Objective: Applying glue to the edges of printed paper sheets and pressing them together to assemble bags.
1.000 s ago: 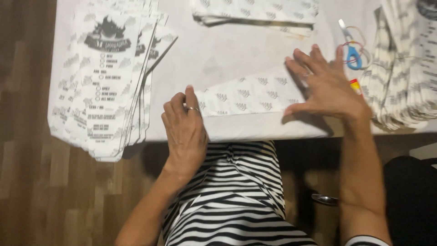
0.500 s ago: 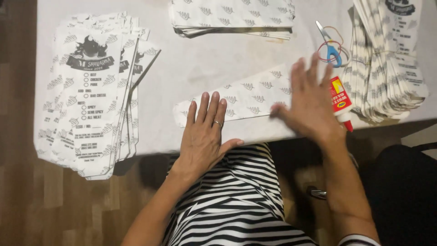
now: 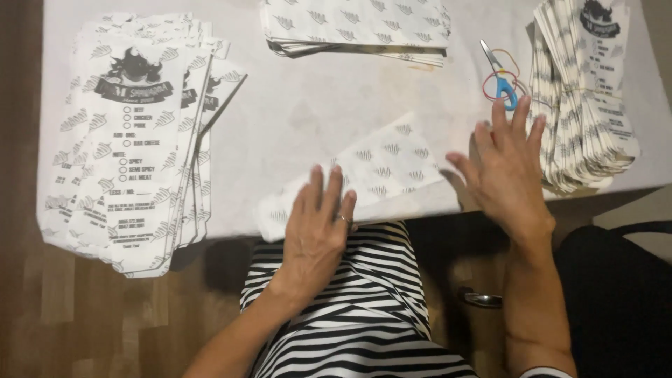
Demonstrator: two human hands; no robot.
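A white paper sheet (image 3: 371,175) with small grey printed motifs is lying slanted at the lower centre of the frame, along the white bench (image 3: 308,105) edge. The left hand (image 3: 318,231) is pressing flat on its lower-left end, fingers spread, gripping nothing. The right hand (image 3: 505,171) is lying open by its right end, hiding that corner; whether it is touching the sheet cannot be told.
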